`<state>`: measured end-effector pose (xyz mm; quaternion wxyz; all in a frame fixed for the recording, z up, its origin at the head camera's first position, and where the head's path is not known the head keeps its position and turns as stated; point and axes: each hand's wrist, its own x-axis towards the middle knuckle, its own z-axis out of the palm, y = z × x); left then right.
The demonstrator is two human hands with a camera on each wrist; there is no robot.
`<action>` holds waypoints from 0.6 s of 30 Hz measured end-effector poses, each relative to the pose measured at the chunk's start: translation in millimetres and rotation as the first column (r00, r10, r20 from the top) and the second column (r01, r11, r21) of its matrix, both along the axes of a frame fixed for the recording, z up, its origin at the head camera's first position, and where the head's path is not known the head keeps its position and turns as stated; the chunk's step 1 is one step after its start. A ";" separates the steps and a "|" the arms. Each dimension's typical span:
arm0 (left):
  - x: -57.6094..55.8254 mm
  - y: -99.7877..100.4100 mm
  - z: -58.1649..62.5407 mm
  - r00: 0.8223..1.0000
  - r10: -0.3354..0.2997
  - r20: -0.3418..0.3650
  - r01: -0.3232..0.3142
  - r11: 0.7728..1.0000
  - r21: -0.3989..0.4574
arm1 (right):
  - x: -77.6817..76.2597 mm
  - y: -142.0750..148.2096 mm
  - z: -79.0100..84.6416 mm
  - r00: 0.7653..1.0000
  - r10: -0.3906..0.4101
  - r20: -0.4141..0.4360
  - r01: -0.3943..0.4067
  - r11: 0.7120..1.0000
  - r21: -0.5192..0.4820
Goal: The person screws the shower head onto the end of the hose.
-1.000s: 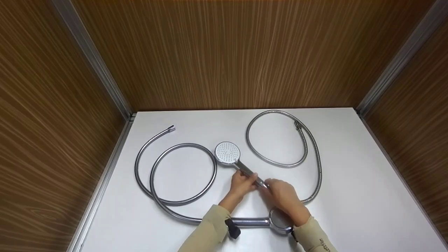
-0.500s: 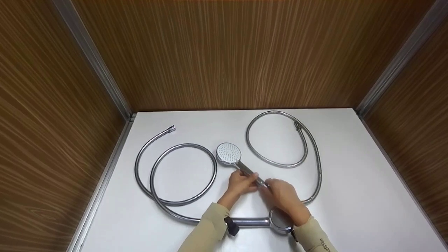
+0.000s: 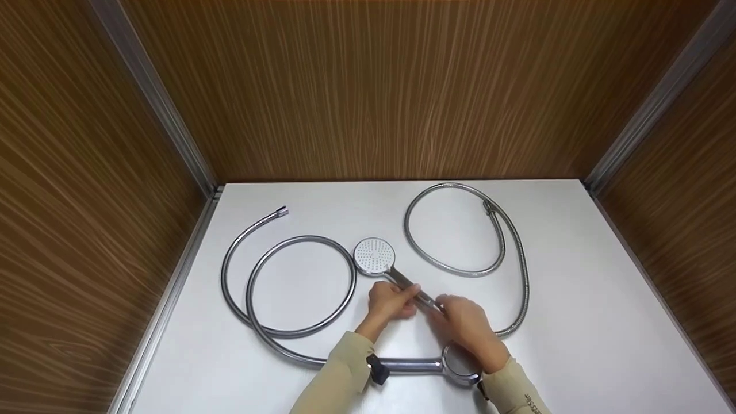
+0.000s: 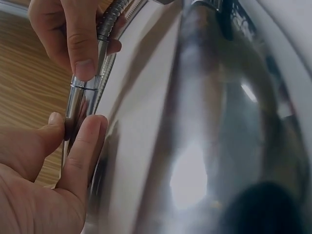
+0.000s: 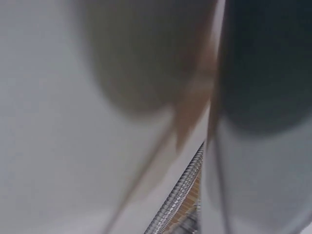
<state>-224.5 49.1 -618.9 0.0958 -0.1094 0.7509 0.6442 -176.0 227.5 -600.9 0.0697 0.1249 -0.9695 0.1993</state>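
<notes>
A chrome hand shower (image 3: pixel 374 256) with a white nozzle face lies slanted in mid-table in the head view. My left hand (image 3: pixel 390 301) pinches its handle (image 4: pixel 77 105) between thumb and fingers. At the handle's lower end, my right hand (image 3: pixel 468 325) grips the end of a metal shower hose (image 3: pixel 524 270). In the left wrist view, the hose's metal end fitting (image 4: pixel 102 52) meets the handle in line, partly covered by the right hand's fingers. The right wrist view is mostly blocked by dark, blurred shapes.
A second hand shower (image 3: pixel 411 365) lies below my forearms, its round head partly under the right wrist. Its grey hose (image 3: pixel 305 238) loops over the table's left side, with a free end fitting (image 3: pixel 281 211). Wood-grain panels (image 3: pixel 368 92) enclose the white table (image 3: pixel 604 299).
My left hand has shifted slightly left, its fingers moving around the handle. The hand shower's head has turned a little and dipped slightly toward me. My right hand stays at the hose joint.
</notes>
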 end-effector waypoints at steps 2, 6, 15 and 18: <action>0.4 -0.2 -0.6 1.000 0.004 -0.006 -0.004 0.999 -0.033 | 0.7 0.4 -1.0 1.000 -0.001 0.021 0.001 1.000 -0.006; 1.3 -0.2 -1.0 1.000 -0.003 0.005 0.003 1.000 -0.003 | 1.2 1.4 -1.4 0.999 -0.008 0.047 0.009 1.000 -0.020; 3.7 -1.5 -0.8 0.998 -0.053 0.041 0.050 0.996 0.073 | 3.5 2.3 -2.0 0.998 -0.022 0.055 0.023 0.999 -0.026; 6.2 -3.5 -0.9 0.996 -0.085 0.027 0.083 0.994 0.074 | 4.7 2.2 -2.8 0.998 -0.026 0.061 0.027 0.999 -0.022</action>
